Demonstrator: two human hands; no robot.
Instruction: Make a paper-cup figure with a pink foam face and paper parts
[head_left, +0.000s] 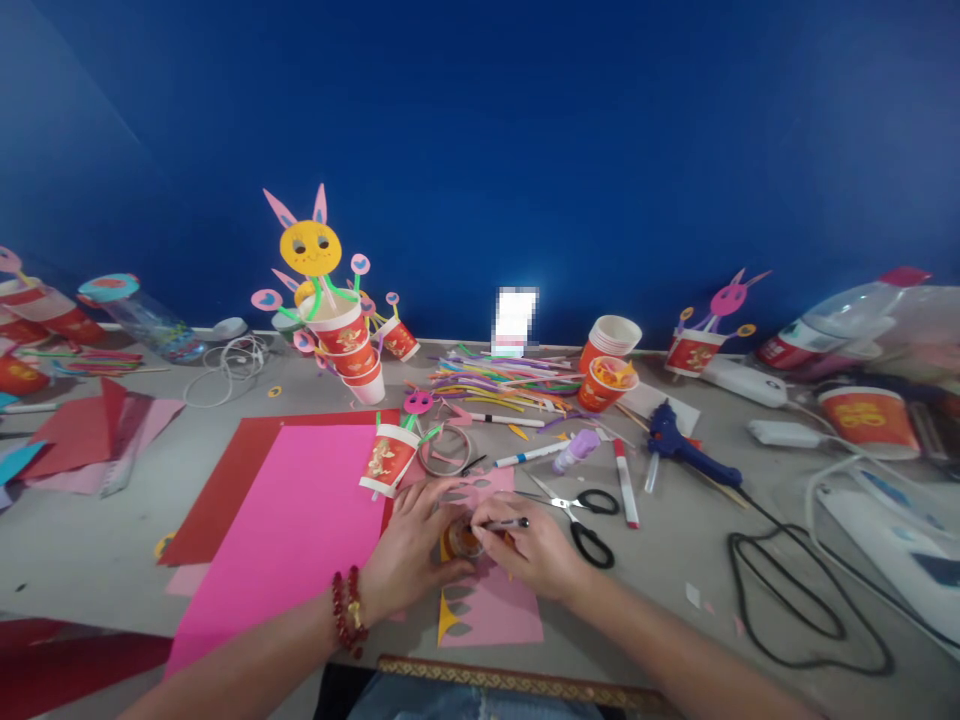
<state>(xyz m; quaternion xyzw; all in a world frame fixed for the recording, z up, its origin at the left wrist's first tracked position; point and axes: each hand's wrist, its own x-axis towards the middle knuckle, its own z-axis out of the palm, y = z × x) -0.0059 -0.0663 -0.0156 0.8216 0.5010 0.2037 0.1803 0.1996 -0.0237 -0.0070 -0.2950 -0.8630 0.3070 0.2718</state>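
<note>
At lower centre, the left hand [416, 545] spreads against a round, see-through amber object [464, 538] on a pale-pink paper sheet [510, 612], the right hand [529, 552] gripping a silver-and-black pen [507, 523] beside it. Leaf-shaped holes [459, 630] are cut; pen work looks unfinished.

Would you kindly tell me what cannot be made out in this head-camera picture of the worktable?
In the head view:
- Tip of the slim dark-and-grey pen: hidden by the right hand.
- Full outline of the round, brownish see-through object: partly covered by the left hand and the right hand.
- Content of the bright white rectangle: blurred into blocks.
- Far end of the white plastic device: cut off by the right edge.
</note>
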